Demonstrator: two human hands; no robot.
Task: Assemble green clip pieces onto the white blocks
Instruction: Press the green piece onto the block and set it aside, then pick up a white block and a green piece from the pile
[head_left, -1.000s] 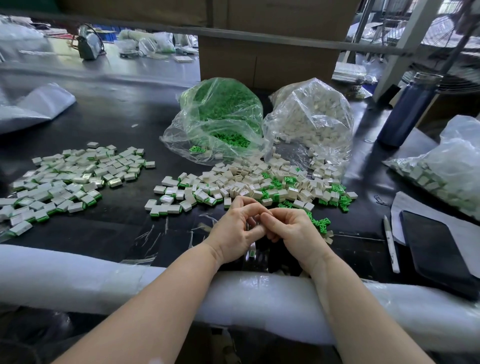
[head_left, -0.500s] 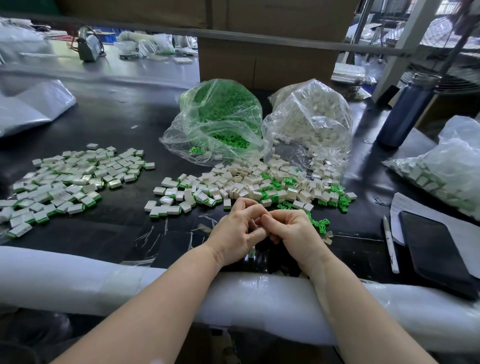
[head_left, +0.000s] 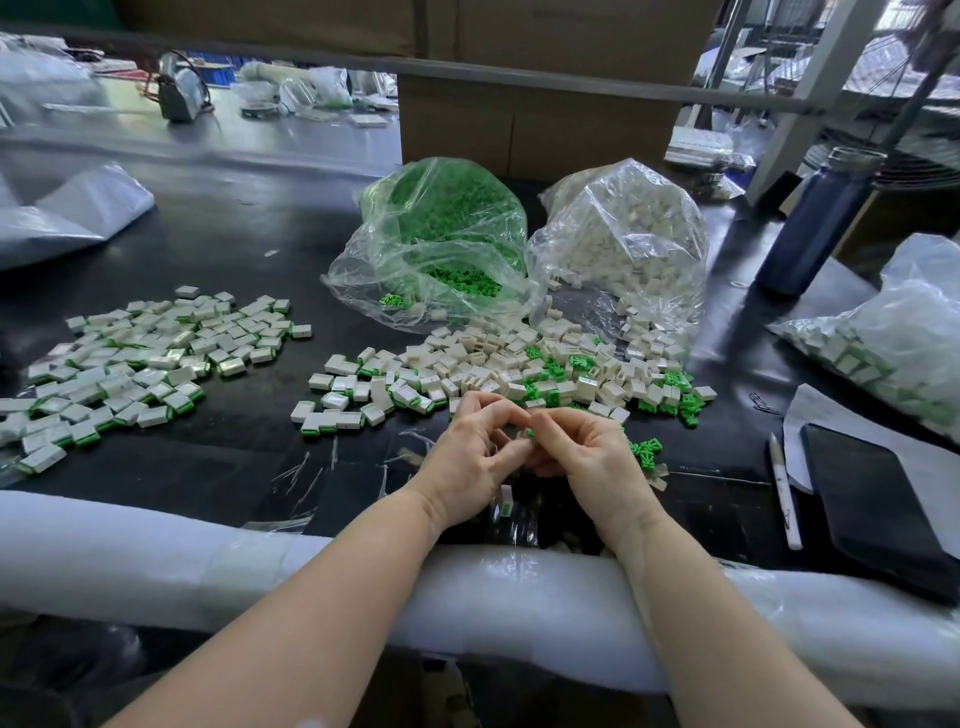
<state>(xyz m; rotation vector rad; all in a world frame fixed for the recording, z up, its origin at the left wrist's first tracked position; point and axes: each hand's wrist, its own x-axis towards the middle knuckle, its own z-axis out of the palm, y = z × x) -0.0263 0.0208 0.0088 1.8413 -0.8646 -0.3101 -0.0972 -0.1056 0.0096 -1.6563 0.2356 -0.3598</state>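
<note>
Head view shows both hands meeting just above the near edge of the black tabletop (head_left: 218, 249), fingers curled together: the left hand (head_left: 470, 460) and right hand (head_left: 589, 457) pinch a small piece between their fingertips, of which only a sliver of green shows, so what exactly they clamp cannot be told. Just beyond the hands lies a scattered heap of loose white plastic blocks (head_left: 498, 364) mixed with small green clip pieces (head_left: 678, 395), and a few more clips lie beside the right hand. Farther back stand a clear bag of green clips (head_left: 447, 234) and a clear bag of white blocks (head_left: 628, 234). To the left spreads a pile of finished white blocks with green edges (head_left: 140, 358). On the right lie a white pen (head_left: 784, 493), a black tablet (head_left: 878, 504) on white paper, another clear bag of blocks (head_left: 893, 338), and a dark blue bottle (head_left: 815, 223). White foam padding (head_left: 156, 556) wraps the near tabletop edge under both forearms. Brown cardboard boxes (head_left: 540, 124) stand behind.
</note>
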